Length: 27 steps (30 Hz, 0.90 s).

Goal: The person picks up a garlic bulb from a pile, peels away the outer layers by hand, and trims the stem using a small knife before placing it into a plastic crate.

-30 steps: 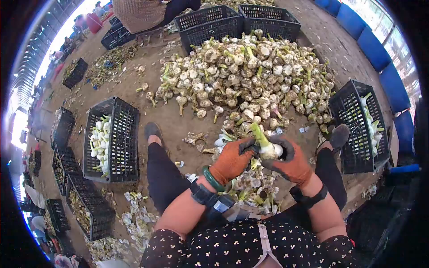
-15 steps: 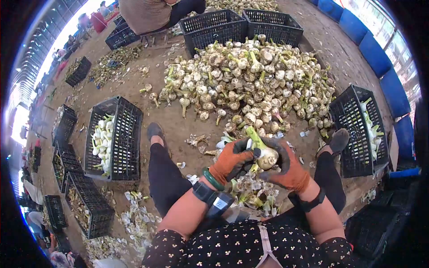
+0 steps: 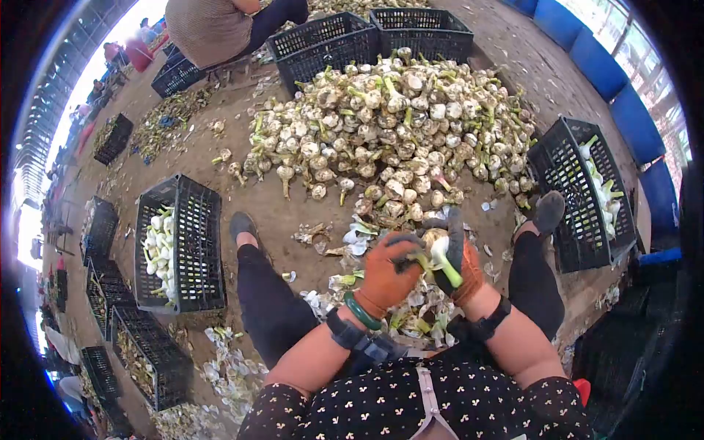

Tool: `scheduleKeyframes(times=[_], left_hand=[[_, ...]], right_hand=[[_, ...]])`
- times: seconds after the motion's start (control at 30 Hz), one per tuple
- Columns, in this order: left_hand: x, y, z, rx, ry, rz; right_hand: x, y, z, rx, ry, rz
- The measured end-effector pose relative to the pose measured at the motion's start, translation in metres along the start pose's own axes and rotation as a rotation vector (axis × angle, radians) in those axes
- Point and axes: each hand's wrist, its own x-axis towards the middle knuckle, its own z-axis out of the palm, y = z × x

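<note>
Stripping the outer leaves and skin off a garlic bulb (image 3: pixel 439 249) looks to be the step in hand: the right grip (image 3: pixel 463 268) is clamped on the bulb, held up over the peelings (image 3: pixel 438 315), while the left grip (image 3: pixel 392 273) is curled tight on a strip of greenish leaf (image 3: pixel 421 261) just beside it (whether that strip is joined to the bulb, I cannot tell). Clearing it calls for a steady right hold and a firm leftward pull. The bulb looks smooth and white, brownish at its far end, with a pale green stem (image 3: pixel 450 276) slanting past the right palm
</note>
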Motion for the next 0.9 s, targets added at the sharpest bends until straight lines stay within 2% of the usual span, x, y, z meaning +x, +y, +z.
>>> scheduleKeyframes(times=[0.07,0.1,0.17,0.2,0.23,0.27,0.3,0.37,0.4,0.43,0.47,0.5,0.53,0.57,0.63,0.7,0.87,0.9], left_hand=[[-0.002,-0.011,-0.007,-0.439,0.056,-0.618],[-0.001,-0.017,-0.012,-0.433,0.06,-0.62],[0.004,-0.029,-0.025,-0.81,0.471,-0.774],[0.007,-0.034,-0.033,-0.916,0.555,-0.688],[0.011,-0.039,-0.042,-1.02,0.636,-0.598],[0.017,-0.052,-0.05,-0.898,0.538,-0.554],[0.009,-0.058,-0.065,-0.913,0.518,-0.745],[0.016,-0.046,-0.064,0.314,-0.258,-0.632],[0.009,-0.038,-0.058,0.427,-0.564,-0.355],[0.0,-0.032,-0.049,0.401,-0.597,-0.322],[0.002,-0.023,-0.045,0.309,-0.491,-0.403],[0.003,-0.013,-0.043,0.217,-0.387,-0.485],[0.004,-0.007,-0.04,0.215,-0.387,-0.491],[0.006,-0.003,-0.038,0.157,-0.327,-0.418],[0.007,0.0,-0.032,0.1,-0.262,-0.346],[0.001,-0.004,-0.023,0.224,-0.252,-0.208],[-0.006,-0.002,-0.017,0.335,-0.178,-0.091],[-0.004,0.0,-0.021,0.387,-0.224,0.003]], right_hand=[[0.004,-0.001,-0.003,-0.231,-0.147,0.004],[0.005,0.0,-0.001,-0.228,-0.152,0.006],[-0.005,-0.014,0.019,-0.139,-0.192,0.159],[-0.007,-0.025,0.019,0.334,-0.269,0.477],[-0.007,-0.024,0.017,0.336,-0.266,0.478],[-0.007,-0.024,0.014,0.357,-0.247,0.523],[-0.006,-0.024,0.011,0.377,-0.227,0.568],[-0.009,-0.025,0.008,0.489,-0.254,0.581],[-0.016,-0.025,0.008,0.288,-0.293,0.354],[-0.021,-0.026,0.008,0.088,-0.326,0.127],[-0.014,-0.034,0.007,0.327,-0.204,0.395],[-0.018,-0.036,0.009,0.326,-0.2,0.403],[-0.022,-0.039,0.012,0.1,-0.191,0.322],[-0.024,-0.043,0.016,-0.127,-0.185,0.235],[-0.027,-0.039,0.021,-0.189,-0.174,0.223],[-0.027,-0.032,0.021,-0.296,-0.184,0.078],[-0.027,-0.039,0.019,-0.416,-0.211,0.123],[-0.026,-0.04,0.016,-0.442,-0.269,0.136]])
